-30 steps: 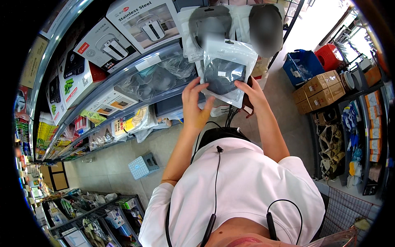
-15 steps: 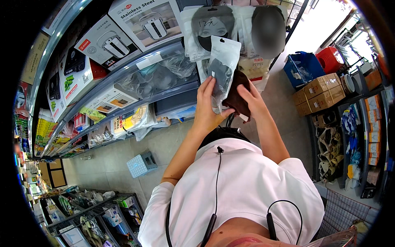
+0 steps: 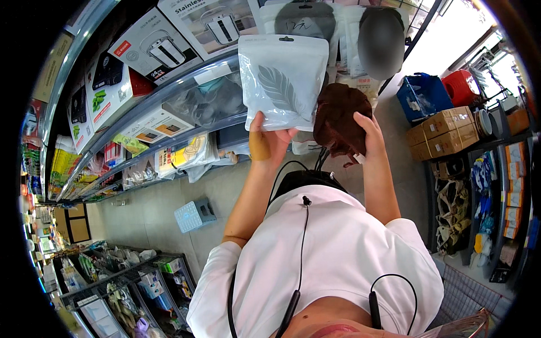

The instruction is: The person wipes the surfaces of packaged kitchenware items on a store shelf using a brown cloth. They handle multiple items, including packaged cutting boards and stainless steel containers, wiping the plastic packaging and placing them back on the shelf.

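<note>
At the frame's upper centre, the left hand [image 3: 269,144] pinches a white pouch [image 3: 282,84] (leaf-printed) by its lower edge; just right, the right hand [image 3: 370,134] clasps brown cloth [image 3: 341,119]. A light hold should avoid creasing.

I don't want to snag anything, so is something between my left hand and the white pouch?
Nothing visible: your left hand directly holds the white pouch by its lower edge. The brown cloth in your right hand is beside the pouch, not between them.
</note>
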A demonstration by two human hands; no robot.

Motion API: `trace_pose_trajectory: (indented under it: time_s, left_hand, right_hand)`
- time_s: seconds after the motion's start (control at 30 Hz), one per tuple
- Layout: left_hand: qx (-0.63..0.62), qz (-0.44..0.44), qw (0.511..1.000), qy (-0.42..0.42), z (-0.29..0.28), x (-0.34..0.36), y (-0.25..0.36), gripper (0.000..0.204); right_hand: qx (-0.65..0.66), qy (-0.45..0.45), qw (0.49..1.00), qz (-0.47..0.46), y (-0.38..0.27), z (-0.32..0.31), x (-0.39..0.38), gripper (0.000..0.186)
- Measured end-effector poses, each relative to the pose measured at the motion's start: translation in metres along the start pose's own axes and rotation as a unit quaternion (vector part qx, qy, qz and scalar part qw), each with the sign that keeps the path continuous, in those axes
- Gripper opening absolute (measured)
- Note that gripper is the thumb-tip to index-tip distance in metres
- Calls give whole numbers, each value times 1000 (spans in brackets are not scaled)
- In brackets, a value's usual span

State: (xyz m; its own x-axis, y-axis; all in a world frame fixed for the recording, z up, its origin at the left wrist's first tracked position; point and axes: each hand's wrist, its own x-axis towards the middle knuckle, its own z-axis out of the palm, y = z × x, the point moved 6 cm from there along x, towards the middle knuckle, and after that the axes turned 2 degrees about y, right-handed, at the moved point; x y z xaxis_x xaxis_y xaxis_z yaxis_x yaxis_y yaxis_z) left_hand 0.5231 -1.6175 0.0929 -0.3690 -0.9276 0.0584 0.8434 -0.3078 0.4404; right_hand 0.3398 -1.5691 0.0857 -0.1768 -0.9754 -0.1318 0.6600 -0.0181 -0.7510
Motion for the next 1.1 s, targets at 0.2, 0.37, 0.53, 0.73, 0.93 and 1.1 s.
trace_pose_trajectory:
  time_s: [0.2,0.37,0.53,0.73,0.93,1.1]
  left_hand:
    - [-38,-23,999,-10,-10,0,-1,51]
    - [-38,-26,999,-9,-4,-1,0,53]
    - [-35,-12,999,-4,7,-3,1,54]
    - [-75,-18,997,4,13,-3,-5,51]
    - [-53,-28,998,-20,29,-8,-16,54]
    - [-102,-43,992,-61,32,-16,-12,56]
  right_hand:
    - [33,-23,999,-22,-5,-6,4,43]
    - [42,-15,996,-71,-17,-11,9,41]
    - [35,58,995,-72,-17,-15,7,40]
    - [10,14,998,-64,-3,6,2,44]
    - [-97,-20,992,-82,1,31,-3,46]
    - [-69,11,995,-74,-6,34,-11,43]
